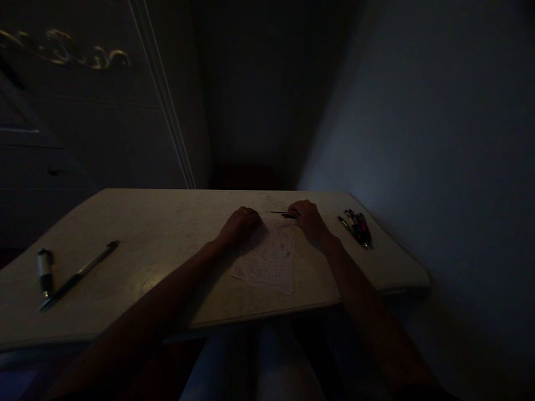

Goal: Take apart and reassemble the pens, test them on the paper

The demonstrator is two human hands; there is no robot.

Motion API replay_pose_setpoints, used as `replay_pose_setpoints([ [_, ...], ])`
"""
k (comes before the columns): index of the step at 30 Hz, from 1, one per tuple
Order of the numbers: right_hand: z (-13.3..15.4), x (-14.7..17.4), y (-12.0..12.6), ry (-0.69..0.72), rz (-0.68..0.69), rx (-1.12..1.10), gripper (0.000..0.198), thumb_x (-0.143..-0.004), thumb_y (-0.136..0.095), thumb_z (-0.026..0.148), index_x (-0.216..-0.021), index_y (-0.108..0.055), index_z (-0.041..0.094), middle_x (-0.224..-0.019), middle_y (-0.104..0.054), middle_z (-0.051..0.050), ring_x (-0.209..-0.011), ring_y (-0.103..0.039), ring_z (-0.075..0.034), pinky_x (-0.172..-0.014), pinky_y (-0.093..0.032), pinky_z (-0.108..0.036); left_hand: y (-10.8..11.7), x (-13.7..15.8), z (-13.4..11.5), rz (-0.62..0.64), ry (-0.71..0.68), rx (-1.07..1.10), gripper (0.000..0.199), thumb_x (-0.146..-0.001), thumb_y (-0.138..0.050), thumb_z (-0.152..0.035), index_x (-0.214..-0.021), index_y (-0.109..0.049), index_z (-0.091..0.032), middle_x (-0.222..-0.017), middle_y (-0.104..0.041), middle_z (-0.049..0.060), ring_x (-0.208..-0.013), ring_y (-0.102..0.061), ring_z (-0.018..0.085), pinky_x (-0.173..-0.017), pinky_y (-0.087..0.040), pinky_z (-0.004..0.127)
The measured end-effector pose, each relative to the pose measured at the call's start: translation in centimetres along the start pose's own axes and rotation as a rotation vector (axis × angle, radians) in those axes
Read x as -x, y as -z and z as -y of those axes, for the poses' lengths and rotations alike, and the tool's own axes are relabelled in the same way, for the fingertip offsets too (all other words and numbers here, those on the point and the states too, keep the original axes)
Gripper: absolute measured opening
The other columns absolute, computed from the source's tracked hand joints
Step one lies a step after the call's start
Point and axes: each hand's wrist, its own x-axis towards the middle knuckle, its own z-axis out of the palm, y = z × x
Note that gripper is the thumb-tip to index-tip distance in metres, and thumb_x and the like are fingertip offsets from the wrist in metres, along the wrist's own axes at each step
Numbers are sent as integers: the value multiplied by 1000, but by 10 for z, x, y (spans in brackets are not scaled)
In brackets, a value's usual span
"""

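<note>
A sheet of paper [270, 257] covered in dark pen drawings lies on the table. My left hand [243, 223], a ring on one finger, rests at its upper left edge; the fingers are bent and pressed together on the paper, and the tips are hidden. By the upper right corner, my right hand [307, 216] has its fingers closed round a thin dark pen [278, 211], which points left over the sheet's top edge. A short dark object [288, 215] shows just below it, too dim to name.
Several pens [357, 227] lie in a bunch at the right of the pale table [167, 223]. A thick marker [44, 273] and a long pen [81, 274] lie at the left. A wall [418, 139] borders the right side; a cabinet with ornate trim [62, 50] stands at the left.
</note>
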Motion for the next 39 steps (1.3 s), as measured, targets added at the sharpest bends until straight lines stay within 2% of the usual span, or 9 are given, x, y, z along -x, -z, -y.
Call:
replay_pose_setpoints([
  [5,2,1,0,4,6,-18,14,-91,-56,21,-83,-68,21,-87,-71,-6,-85,-57,-22,-80,-38,-36,9,-3,-7,-137,251,296,20,-89,-54,-31,-93,-69,-17,-85,-72,6,-79,-66,18,-75,-52,30],
  [10,5,0,0,37,14,-90,12,-90,-58,21,-83,-68,21,-87,-71,-6,-84,-58,-22,-81,-40,-35,14,-5,-11,-143,366,457,23,-84,-61,-37,-93,-68,-16,-84,-74,7,-74,-67,18,-71,-54,31],
  [14,6,0,1,59,14,-113,10,-89,-60,20,-83,-68,21,-88,-71,-5,-86,-58,-21,-83,-41,-35,13,-5,-11,-140,362,422,24,-79,-66,-39,-90,-70,-18,-87,-75,6,-79,-69,20,-74,-54,32],
  [22,7,-1,1,63,41,-110,10,-90,-60,21,-85,-69,21,-89,-72,-5,-86,-58,-21,-84,-40,-36,17,-3,-15,-150,371,399,17,-78,-66,-36,-83,-71,-20,-85,-74,6,-78,-67,21,-73,-55,34],
  [32,7,0,0,97,46,-101,13,-92,-58,24,-86,-69,22,-89,-72,-6,-86,-59,-21,-84,-40,-37,15,0,-17,-127,380,399,17,-79,-65,-36,-85,-72,-21,-87,-74,6,-75,-67,20,-67,-54,33],
  [39,15,3,-2,80,26,-148,9,-91,-60,22,-89,-69,21,-91,-70,-7,-88,-59,-22,-84,-43,-37,13,3,-15,-120,342,375,19,-80,-62,-37,-84,-73,-21,-88,-75,5,-76,-66,20,-71,-53,34],
])
